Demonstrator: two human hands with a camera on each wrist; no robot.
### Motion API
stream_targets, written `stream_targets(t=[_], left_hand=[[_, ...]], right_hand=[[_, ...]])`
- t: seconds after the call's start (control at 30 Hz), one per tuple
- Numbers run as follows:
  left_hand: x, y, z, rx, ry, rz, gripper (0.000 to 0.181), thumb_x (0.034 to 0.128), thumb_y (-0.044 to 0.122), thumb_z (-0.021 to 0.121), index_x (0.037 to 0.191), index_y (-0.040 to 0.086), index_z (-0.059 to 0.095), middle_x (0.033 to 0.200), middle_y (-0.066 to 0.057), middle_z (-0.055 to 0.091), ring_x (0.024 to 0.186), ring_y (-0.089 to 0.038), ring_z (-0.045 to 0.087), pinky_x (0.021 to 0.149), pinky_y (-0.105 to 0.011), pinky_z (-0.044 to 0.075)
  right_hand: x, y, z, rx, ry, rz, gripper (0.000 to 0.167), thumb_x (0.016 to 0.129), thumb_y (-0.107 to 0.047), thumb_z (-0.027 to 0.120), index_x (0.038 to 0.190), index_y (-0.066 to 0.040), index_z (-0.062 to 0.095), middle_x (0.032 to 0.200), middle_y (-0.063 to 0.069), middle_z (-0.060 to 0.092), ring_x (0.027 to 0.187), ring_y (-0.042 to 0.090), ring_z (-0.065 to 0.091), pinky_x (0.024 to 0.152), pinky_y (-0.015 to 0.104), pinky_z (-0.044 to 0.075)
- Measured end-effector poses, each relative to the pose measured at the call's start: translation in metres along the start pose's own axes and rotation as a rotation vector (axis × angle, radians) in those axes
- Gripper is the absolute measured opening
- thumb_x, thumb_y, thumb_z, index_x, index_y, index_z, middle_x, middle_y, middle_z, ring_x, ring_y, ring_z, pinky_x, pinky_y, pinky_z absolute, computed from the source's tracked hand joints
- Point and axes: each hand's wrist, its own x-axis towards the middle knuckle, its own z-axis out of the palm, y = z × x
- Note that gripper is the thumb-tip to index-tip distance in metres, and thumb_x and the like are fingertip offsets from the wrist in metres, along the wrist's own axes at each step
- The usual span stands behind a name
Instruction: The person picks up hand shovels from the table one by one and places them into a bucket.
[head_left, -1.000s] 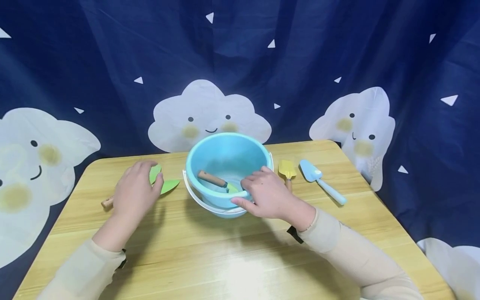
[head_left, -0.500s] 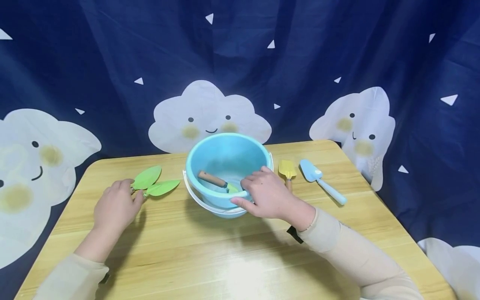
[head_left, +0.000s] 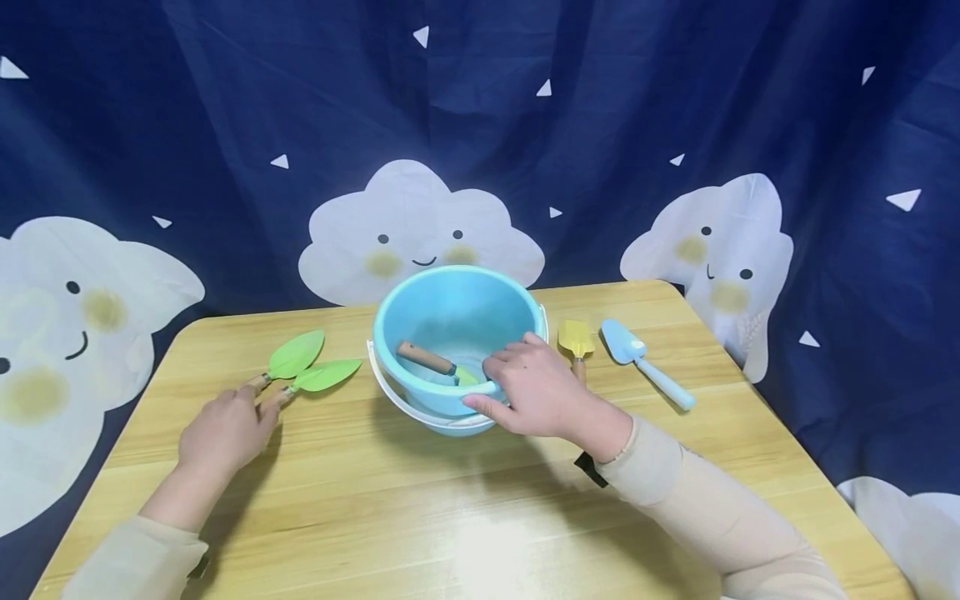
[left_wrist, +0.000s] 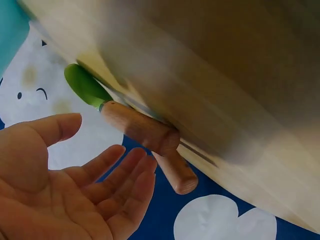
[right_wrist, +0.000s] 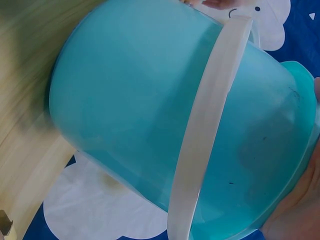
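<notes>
My left hand [head_left: 225, 429] is over the wooden handles of two green leaf-shaped trowels. In the left wrist view its fingers are loosely bent, thumb apart, beside the nearer wooden handle [left_wrist: 142, 129], with a gap between; a second handle [left_wrist: 177, 174] sticks out beyond. The green blades [head_left: 296, 354] lie side by side on the table. My right hand [head_left: 536, 387] grips the near right rim of a light blue bucket [head_left: 401, 375], thumb outside and fingers over the edge. Inside the bucket lies a trowel with a brown handle [head_left: 423, 357] and a light green blade, partly hidden.
Right of the bucket lie a yellow shovel [head_left: 576, 337], its handle partly behind my right hand, and a light blue trowel [head_left: 648, 367]. The bucket's white handle [right_wrist: 205, 125] hangs down its near side. A dark blue curtain [head_left: 480, 100] with clouds stands behind the wooden table [head_left: 390, 517].
My left hand has moved toward me and left, from over the green blades down to the wooden handles, uncovering the blades. The right hand and bucket have stayed in place.
</notes>
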Motion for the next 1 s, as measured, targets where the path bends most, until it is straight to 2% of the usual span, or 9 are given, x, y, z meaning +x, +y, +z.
stream_targets(t=[0.1, 0.23, 0.43, 0.67, 0.8, 1.0], left_hand=[[0.0, -0.002, 0.001, 0.019, -0.038, 0.007, 0.05, 0.0981, 0.034, 0.056, 0.133, -0.003, 0.057, 0.132, -0.038, 0.05, 0.113, -0.065, 0.045, 0.072, -0.069, 0.046], [0.001, -0.005, 0.002, 0.03, -0.053, 0.014, 0.04, 0.0954, 0.031, 0.061, 0.115, -0.004, 0.063, 0.133, -0.039, 0.05, 0.116, -0.067, 0.042, 0.073, -0.07, 0.046], [0.003, -0.011, 0.003, 0.036, -0.079, 0.011, 0.045, 0.0962, 0.033, 0.059, 0.117, -0.007, 0.061, 0.128, -0.042, 0.051, 0.112, -0.066, 0.045, 0.075, -0.07, 0.046], [0.006, -0.018, 0.001, 0.044, -0.163, -0.016, 0.053, 0.0984, 0.037, 0.057, 0.123, -0.01, 0.056, 0.127, -0.045, 0.048, 0.108, -0.065, 0.049, 0.075, -0.068, 0.047], [0.01, -0.019, 0.002, 0.042, -0.185, -0.016, 0.054, 0.0986, 0.038, 0.056, 0.124, -0.01, 0.056, 0.13, -0.043, 0.048, 0.111, -0.065, 0.048, 0.076, -0.069, 0.046], [0.017, -0.018, 0.006, 0.034, -0.171, -0.005, 0.05, 0.0981, 0.033, 0.057, 0.124, -0.009, 0.058, 0.138, -0.039, 0.044, 0.12, -0.068, 0.037, 0.078, -0.071, 0.045]], right_hand=[[0.0, 0.0, 0.0, -0.003, 0.0, -0.001, 0.058, 0.1, -0.066, 0.032, 0.066, -0.019, 0.038, 0.059, -0.009, 0.034, 0.055, 0.012, 0.033, 0.064, 0.032, 0.027], [0.0, 0.0, -0.001, -0.005, 0.005, -0.001, 0.058, 0.1, -0.065, 0.03, 0.066, -0.019, 0.038, 0.059, -0.009, 0.034, 0.055, 0.012, 0.033, 0.064, 0.032, 0.027], [-0.001, 0.0, 0.0, -0.005, 0.009, 0.0, 0.059, 0.1, -0.066, 0.029, 0.067, -0.019, 0.038, 0.059, -0.009, 0.033, 0.055, 0.012, 0.033, 0.063, 0.032, 0.026], [-0.001, 0.0, 0.0, -0.014, 0.01, -0.002, 0.058, 0.1, -0.066, 0.031, 0.067, -0.019, 0.038, 0.059, -0.009, 0.034, 0.056, 0.011, 0.034, 0.063, 0.032, 0.026], [-0.001, 0.0, 0.0, -0.013, 0.007, 0.0, 0.059, 0.1, -0.066, 0.03, 0.067, -0.019, 0.038, 0.059, -0.009, 0.034, 0.055, 0.012, 0.033, 0.063, 0.032, 0.026], [0.0, -0.001, -0.001, -0.013, 0.007, 0.001, 0.058, 0.1, -0.065, 0.03, 0.067, -0.019, 0.039, 0.059, -0.009, 0.034, 0.055, 0.011, 0.034, 0.063, 0.032, 0.027]])
